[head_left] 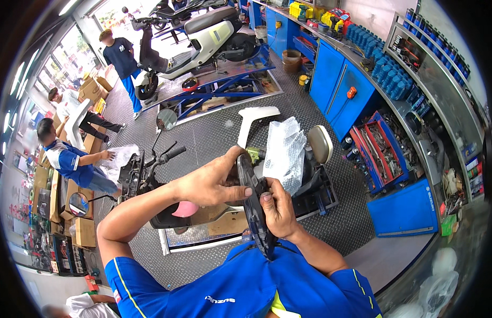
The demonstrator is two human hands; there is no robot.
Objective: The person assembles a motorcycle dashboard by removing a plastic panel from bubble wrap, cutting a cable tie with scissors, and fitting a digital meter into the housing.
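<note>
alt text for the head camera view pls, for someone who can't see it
A person in a blue shirt holds a dark curved panel edge-on in both hands, left hand on top, right hand gripping its side. Below them is a partly stripped scooter on a metal floor, with blue cabinets to the right and other people at left.
</note>
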